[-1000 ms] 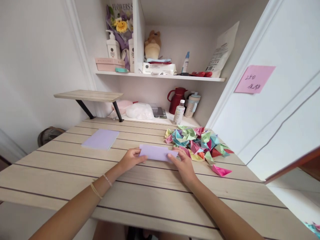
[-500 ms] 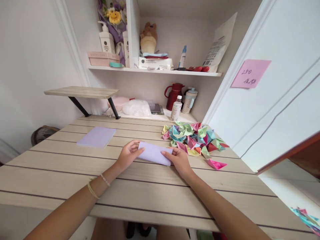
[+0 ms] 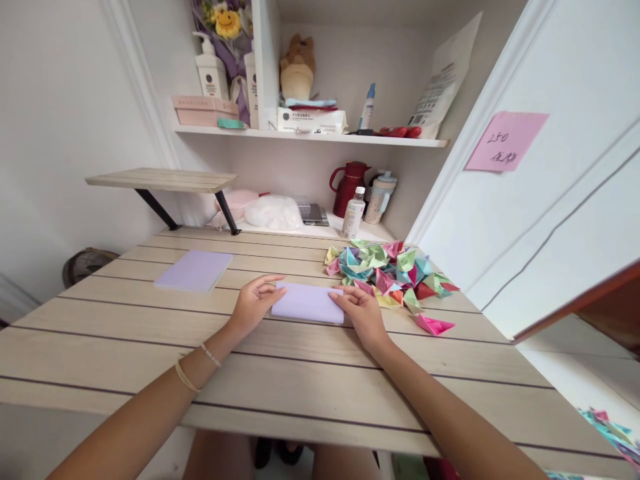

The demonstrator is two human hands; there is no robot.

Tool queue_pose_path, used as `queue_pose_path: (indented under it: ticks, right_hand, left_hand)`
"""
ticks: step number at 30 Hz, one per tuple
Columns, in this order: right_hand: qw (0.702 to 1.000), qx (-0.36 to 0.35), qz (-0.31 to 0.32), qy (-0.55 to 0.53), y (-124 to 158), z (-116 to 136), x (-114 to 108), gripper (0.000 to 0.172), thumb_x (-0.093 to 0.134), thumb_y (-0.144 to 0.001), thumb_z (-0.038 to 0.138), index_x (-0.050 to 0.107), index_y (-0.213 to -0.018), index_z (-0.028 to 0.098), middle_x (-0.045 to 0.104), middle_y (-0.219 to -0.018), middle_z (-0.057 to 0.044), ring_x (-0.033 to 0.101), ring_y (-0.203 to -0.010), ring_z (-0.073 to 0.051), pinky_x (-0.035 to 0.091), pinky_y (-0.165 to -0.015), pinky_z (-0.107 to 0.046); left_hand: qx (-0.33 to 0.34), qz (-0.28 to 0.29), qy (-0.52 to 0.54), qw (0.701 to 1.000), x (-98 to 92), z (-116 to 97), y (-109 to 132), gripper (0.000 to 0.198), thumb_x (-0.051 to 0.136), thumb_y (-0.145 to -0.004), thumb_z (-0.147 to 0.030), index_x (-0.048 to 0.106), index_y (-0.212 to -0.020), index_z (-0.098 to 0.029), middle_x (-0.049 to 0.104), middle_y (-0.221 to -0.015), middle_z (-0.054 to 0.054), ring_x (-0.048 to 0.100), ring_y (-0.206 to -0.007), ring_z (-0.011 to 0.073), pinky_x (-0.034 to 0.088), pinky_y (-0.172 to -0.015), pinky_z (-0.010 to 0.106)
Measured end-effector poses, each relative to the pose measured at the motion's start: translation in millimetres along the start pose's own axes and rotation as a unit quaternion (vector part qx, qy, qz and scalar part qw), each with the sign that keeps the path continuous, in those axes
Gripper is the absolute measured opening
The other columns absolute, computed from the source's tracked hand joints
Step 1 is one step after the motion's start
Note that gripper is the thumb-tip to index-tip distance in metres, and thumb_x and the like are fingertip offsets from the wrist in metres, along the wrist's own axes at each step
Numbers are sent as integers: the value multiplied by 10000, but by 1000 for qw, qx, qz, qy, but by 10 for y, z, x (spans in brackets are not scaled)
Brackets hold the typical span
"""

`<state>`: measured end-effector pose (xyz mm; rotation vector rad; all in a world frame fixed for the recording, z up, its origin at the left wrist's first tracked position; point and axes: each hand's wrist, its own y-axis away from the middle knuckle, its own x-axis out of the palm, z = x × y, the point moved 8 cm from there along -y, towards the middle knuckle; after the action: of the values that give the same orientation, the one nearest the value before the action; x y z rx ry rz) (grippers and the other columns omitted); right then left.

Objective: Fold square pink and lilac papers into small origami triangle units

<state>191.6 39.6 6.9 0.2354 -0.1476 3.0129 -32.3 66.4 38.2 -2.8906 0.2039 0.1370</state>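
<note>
A lilac sheet of paper [image 3: 308, 304], folded over into a long rectangle, is held between my two hands just over the table. My left hand [image 3: 255, 303] pinches its left end, thumb on top and fingers behind. At the opposite end, my right hand [image 3: 361, 312] grips the paper the same way. Left of my hands lies a stack of lilac paper [image 3: 194, 271]. To the right is a heap of folded paper boats [image 3: 385, 270] in many colours, and a single pink paper boat [image 3: 434, 325] sits in front of it.
The slatted wooden table [image 3: 300, 387] spans the front. A small raised shelf [image 3: 163, 180] stands at its back left. Behind are a plastic bottle [image 3: 353, 215], a red jug [image 3: 347, 187] and a tumbler [image 3: 381, 198]. More paper pieces [image 3: 607, 427] show at lower right.
The folded paper has levelled out, its right end rising a little. Both hands still grip its ends, and the right hand has shifted slightly right. The camera view has moved slightly.
</note>
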Motion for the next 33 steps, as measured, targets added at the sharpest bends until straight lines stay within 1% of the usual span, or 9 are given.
queue_pose_path:
  ticks: [2, 4, 8, 10, 16, 23, 33]
  right_hand:
    - [1000, -24, -6, 14, 7, 55, -10, 448, 710, -586, 418, 625, -949, 170, 531, -504, 42, 474, -500, -109, 352, -494, -234]
    - [998, -53, 0, 33, 13, 123, -3, 458, 698, -598, 425, 611, -973, 177, 504, -504, 49, 439, -483, -97, 329, -480, -229]
    - [991, -107, 12, 83, 29, 256, 9, 387, 686, -608, 430, 631, -889, 169, 461, -520, 41, 389, -480, -87, 288, -450, -222]
    - [987, -121, 11, 105, 38, 300, 4, 360, 681, -611, 435, 636, -848, 168, 453, -524, 36, 377, -482, -86, 280, -444, -222]
    - [982, -133, 14, 133, 62, 359, 9, 345, 666, -629, 441, 632, -840, 172, 405, -504, 47, 332, -466, -79, 260, -432, -224]
    - [982, -132, 17, 137, 74, 358, 11, 338, 657, -644, 433, 631, -850, 166, 406, -512, 37, 330, -477, -82, 258, -428, -221]
    - [982, -132, 19, 137, 66, 357, 3, 311, 653, -656, 414, 634, -849, 172, 405, -517, 37, 328, -477, -85, 253, -429, -223]
  left_hand:
    - [13, -2, -2, 1000, -4, -35, -2, 345, 664, -647, -321, 630, -937, -138, 619, -628, 15, 562, -588, 128, 428, -523, 218]
    - [23, -5, -7, 1000, -11, -62, -4, 306, 665, -644, -317, 638, -891, -138, 613, -615, 14, 563, -587, 129, 431, -523, 217]
    - [38, 7, -7, 999, -5, -82, -5, 271, 664, -647, -302, 619, -857, -137, 609, -636, 18, 562, -588, 120, 436, -520, 212]
    - [42, 18, -5, 999, 7, -77, -6, 257, 663, -651, -290, 605, -850, -137, 606, -643, 18, 560, -589, 115, 439, -524, 210]
    - [55, 28, -11, 998, 24, -105, 4, 242, 654, -668, -260, 596, -875, -149, 589, -632, 2, 547, -580, 101, 433, -520, 200]
    - [59, 22, -32, 998, 29, -164, 21, 236, 656, -657, -285, 628, -845, -145, 596, -604, 2, 552, -562, 107, 435, -504, 206]
    - [49, 28, -22, 998, 30, -116, 15, 252, 662, -654, -276, 612, -863, -144, 599, -622, 9, 558, -579, 109, 449, -521, 206]
